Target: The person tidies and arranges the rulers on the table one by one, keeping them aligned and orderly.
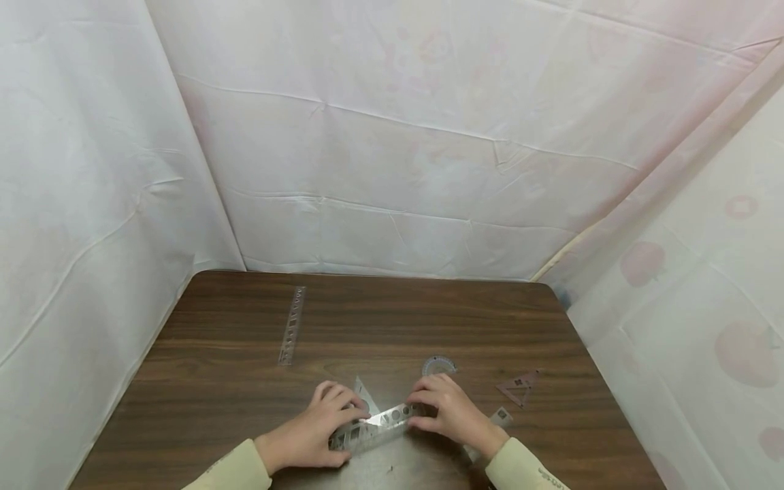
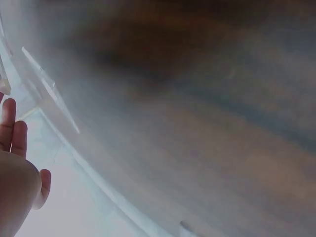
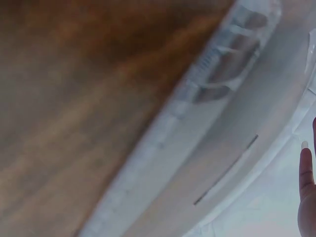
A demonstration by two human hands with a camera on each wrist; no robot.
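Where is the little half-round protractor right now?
In the head view the protractor lies flat on the wooden table, just beyond the right hand and left of the small triangle.

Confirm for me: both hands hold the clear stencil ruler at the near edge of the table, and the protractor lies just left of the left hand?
Not quite. Both hands, left hand and right hand, do hold the stencil ruler, but the head view shows the protractor just beyond the right hand.

Stencil ruler (image 1: 371, 426) on table (image 1: 245, 401) near front edge, left hand (image 1: 318, 425) on its left end, right hand (image 1: 450, 412) on right end. Set square (image 1: 365, 393) behind ruler, between hands. Protractor (image 1: 438, 365) behind right hand. Triangle (image 1: 519, 388) right of right hand. Long straight ruler (image 1: 292, 325) far left, well apart.
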